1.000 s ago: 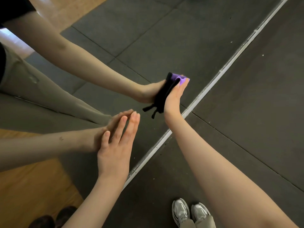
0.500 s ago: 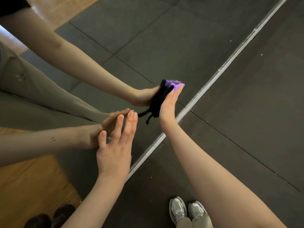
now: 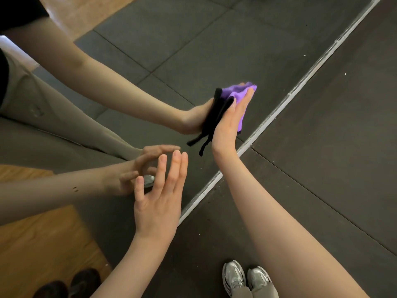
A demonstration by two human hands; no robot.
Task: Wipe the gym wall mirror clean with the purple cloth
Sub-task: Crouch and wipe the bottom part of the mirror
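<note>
Pressing flat, the right hand (image 3: pixel 231 123) pins the soft, light purple cloth (image 3: pixel 237 94) against the mirror (image 3: pixel 193 50); left hand (image 3: pixel 160 198) hovers open-fingered below it.

The right hand (image 3: pixel 231 119) hides most of the purple cloth (image 3: pixel 237 94) from view.

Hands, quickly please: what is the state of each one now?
Left hand: open, fingers straight and spread near the mirror, holding nothing.
Right hand: open, flat fingers pressing the purple cloth against the mirror.
</note>
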